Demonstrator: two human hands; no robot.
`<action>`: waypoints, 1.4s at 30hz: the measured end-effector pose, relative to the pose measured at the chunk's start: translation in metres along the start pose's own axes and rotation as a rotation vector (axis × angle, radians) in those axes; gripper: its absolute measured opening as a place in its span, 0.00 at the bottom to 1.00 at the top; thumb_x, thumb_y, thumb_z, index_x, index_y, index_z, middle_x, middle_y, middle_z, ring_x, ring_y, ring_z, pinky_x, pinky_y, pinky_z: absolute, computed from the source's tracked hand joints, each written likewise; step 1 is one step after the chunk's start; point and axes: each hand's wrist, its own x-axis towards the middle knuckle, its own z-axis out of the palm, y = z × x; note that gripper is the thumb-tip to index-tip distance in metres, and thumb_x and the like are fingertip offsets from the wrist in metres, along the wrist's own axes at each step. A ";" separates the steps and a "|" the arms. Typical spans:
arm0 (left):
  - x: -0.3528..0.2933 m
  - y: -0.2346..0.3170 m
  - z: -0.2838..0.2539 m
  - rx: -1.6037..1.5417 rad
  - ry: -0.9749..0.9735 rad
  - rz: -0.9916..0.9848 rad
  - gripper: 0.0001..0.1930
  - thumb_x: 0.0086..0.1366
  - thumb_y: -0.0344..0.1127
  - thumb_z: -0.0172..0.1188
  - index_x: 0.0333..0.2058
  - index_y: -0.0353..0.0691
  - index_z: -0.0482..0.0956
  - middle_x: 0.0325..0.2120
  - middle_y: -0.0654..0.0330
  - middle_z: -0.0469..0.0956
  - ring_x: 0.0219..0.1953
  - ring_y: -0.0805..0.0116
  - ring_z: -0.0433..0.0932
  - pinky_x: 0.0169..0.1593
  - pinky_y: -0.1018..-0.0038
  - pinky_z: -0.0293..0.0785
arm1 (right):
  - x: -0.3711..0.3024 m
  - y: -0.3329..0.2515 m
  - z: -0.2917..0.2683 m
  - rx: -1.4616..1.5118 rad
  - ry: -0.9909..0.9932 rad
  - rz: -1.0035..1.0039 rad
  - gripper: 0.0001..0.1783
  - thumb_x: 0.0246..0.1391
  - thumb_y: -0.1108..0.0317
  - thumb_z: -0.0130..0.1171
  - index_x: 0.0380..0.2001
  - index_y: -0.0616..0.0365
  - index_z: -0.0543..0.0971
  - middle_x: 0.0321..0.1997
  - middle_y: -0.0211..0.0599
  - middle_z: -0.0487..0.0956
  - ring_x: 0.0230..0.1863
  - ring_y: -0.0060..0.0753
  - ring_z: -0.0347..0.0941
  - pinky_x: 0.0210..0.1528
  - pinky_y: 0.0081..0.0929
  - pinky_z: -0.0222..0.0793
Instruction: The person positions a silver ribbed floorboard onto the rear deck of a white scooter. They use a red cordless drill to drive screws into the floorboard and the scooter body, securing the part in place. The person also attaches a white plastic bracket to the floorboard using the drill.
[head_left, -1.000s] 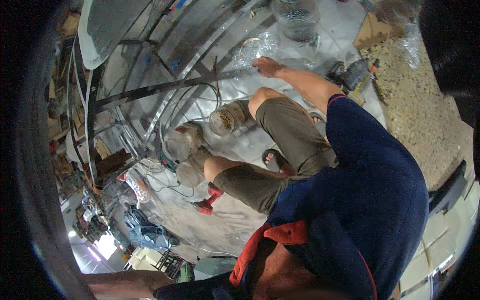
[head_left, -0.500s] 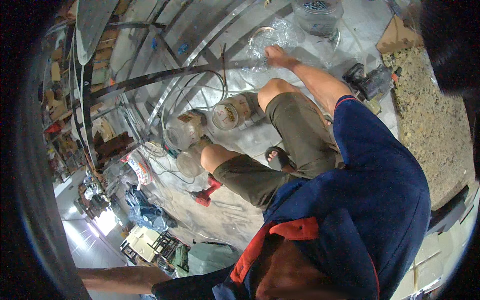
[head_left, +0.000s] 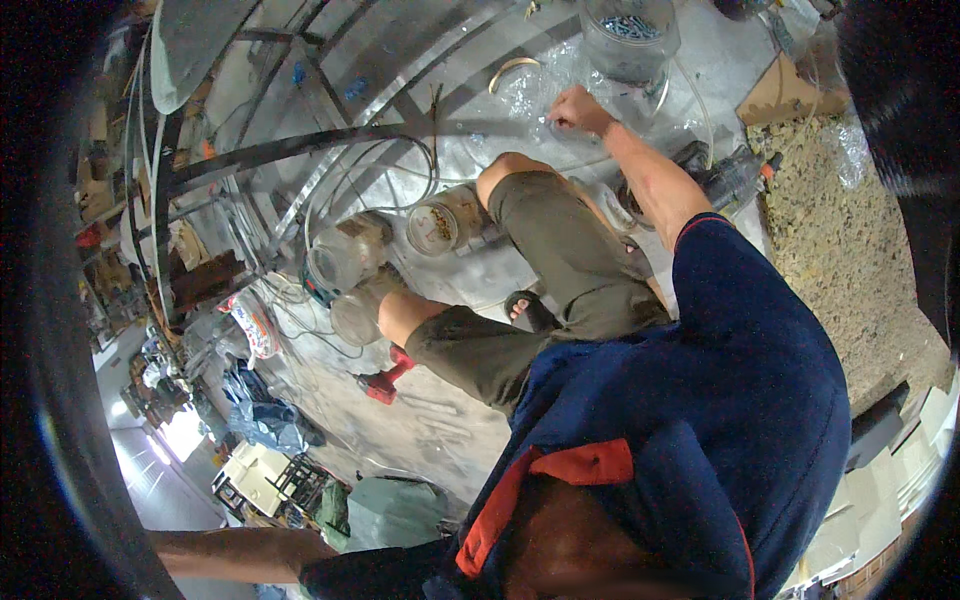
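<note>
My right hand point(head_left: 580, 112) reaches forward over the grey floor, its fingers closed on a crumpled clear plastic bag point(head_left: 530, 98). A thin curved tan strip point(head_left: 514, 72) lies beside the plastic. Just beyond the hand stands a clear jar point(head_left: 628, 45) of screws. My left forearm point(head_left: 235, 555) stretches out to the left at the lower edge, and its hand is lost past the dark rim.
By my knees stand a jar with brass-coloured pieces point(head_left: 432, 228) and other clear jars point(head_left: 345, 255). A red cordless drill point(head_left: 385, 378) lies on the floor. Metal frame bars point(head_left: 330, 150) rise at the left. A black power tool point(head_left: 725, 180) sits by a speckled slab point(head_left: 845, 250).
My right hand has moved to the right, closer to the jar of screws, and the clear plastic has shifted with it. The whole view has turned slightly.
</note>
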 end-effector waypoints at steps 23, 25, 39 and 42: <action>-0.001 0.016 0.032 -0.047 -0.027 0.016 0.16 0.70 0.35 0.53 0.52 0.31 0.75 0.45 0.50 0.78 0.46 0.60 0.76 0.48 0.65 0.73 | -0.006 -0.013 0.038 -0.783 0.055 -0.089 0.14 0.55 0.63 0.56 0.43 0.58 0.75 0.45 0.52 0.79 0.49 0.58 0.77 0.51 0.54 0.72; -0.001 0.018 0.038 -0.064 -0.023 0.032 0.16 0.70 0.35 0.53 0.51 0.31 0.76 0.44 0.50 0.78 0.46 0.60 0.77 0.47 0.66 0.74 | -0.006 -0.007 0.041 -0.747 0.159 -0.152 0.14 0.56 0.64 0.55 0.43 0.58 0.75 0.46 0.52 0.79 0.49 0.59 0.76 0.52 0.55 0.71; -0.002 0.012 0.208 -0.444 0.084 0.052 0.15 0.69 0.34 0.55 0.48 0.29 0.78 0.40 0.50 0.81 0.41 0.61 0.80 0.43 0.67 0.77 | 0.006 -0.012 0.021 -0.251 0.127 0.144 0.08 0.50 0.66 0.62 0.31 0.59 0.79 0.23 0.41 0.77 0.28 0.39 0.77 0.32 0.42 0.72; -0.004 -0.001 0.292 -0.615 -0.038 0.036 0.14 0.69 0.33 0.55 0.47 0.29 0.78 0.39 0.50 0.81 0.39 0.62 0.81 0.42 0.68 0.77 | -0.008 -0.012 -0.002 0.242 0.066 0.237 0.07 0.52 0.66 0.62 0.26 0.56 0.77 0.18 0.29 0.72 0.24 0.20 0.68 0.26 0.28 0.66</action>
